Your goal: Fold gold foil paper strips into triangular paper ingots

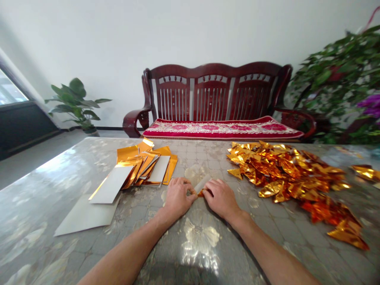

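Between my hands, on the patterned tabletop, lies a sheet of gold foil paper point(202, 183), pale side mostly up, with a bit of gold showing at its near end. My left hand point(179, 194) pinches the near left edge between thumb and fingers. Opposite it, my right hand point(221, 196) grips the right edge, thumb close to the left one. Most of the sheet is hidden by my fingers. To the left sits a loose stack of gold foil paper sheets point(142, 166), some pale side up. A big heap of folded gold foil pieces point(276, 166) spreads on the right.
The table point(142, 253) has a glossy floral cover. Past its far edge stands a dark red wooden bench point(210, 93) with a red patterned cushion point(222, 128). A potted plant point(78, 105) is at back left; leafy greenery point(326, 87) and clear plastic point(341, 155) are at right.
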`<state>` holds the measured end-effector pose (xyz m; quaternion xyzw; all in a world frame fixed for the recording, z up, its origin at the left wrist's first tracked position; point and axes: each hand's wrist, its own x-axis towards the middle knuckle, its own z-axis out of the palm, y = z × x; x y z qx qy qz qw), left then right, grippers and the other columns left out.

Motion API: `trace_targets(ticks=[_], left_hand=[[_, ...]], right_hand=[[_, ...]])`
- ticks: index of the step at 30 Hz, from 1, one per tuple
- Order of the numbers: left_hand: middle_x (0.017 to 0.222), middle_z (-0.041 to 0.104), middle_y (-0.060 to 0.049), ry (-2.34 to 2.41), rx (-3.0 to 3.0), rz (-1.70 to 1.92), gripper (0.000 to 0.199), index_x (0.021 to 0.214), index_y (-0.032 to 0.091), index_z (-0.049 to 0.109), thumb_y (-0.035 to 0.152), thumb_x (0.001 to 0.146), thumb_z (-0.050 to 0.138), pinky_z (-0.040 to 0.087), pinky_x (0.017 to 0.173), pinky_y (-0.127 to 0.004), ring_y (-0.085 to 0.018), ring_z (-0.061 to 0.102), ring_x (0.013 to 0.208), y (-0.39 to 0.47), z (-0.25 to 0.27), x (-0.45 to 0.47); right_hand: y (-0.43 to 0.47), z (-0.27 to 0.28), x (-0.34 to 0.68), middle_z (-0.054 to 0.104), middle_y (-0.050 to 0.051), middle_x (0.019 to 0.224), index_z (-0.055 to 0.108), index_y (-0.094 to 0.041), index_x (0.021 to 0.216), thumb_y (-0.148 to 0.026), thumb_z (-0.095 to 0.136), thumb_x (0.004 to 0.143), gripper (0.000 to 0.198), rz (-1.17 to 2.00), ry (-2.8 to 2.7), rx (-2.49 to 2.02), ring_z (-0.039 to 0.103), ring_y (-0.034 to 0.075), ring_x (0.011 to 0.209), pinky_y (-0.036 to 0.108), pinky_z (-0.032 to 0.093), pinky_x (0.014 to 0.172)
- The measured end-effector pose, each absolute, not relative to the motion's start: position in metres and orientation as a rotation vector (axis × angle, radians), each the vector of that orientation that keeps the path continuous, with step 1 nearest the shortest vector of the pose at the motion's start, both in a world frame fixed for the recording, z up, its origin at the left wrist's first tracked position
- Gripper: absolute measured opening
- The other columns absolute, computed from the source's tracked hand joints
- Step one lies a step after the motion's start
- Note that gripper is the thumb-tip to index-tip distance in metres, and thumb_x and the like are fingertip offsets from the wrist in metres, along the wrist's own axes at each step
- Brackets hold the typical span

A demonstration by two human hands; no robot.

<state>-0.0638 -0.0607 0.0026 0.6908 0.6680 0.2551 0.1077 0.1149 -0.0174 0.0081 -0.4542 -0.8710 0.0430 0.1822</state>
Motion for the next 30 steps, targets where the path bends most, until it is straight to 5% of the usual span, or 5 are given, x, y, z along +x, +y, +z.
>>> trace_targets(ticks=[18,30], left_hand=[[0.113,0.063,-0.006,2.001,2.120,0.680,0.017,0.079,0.025,0.076,0.038,0.085,0.067,0.035,0.102,-0.043,-0.027,0.051,0.112,-0.0634,0.0045,-0.0614],[0.104,0.064,-0.008,2.090,2.141,0.608,0.015,0.077,0.021,0.073,0.028,0.084,0.062,0.039,0.099,-0.040,-0.026,0.053,0.105,-0.0610,0.0092,-0.0541]], right_hand=[[-0.0176,0.0075,0.1108,0.067,0.003,0.082,0.056,-0.021,0.069,-0.019,0.058,0.084,0.015,0.118,-2.411,-1.357,0.052,0.018,0.079,0.029,0.031,0.070],[-0.0165,0.0085,0.1101,0.066,0.002,0.081,0.056,-0.021,0.070,-0.019,0.057,0.085,0.016,0.148,-2.397,-1.447,0.054,0.018,0.081,0.029,0.031,0.069]])
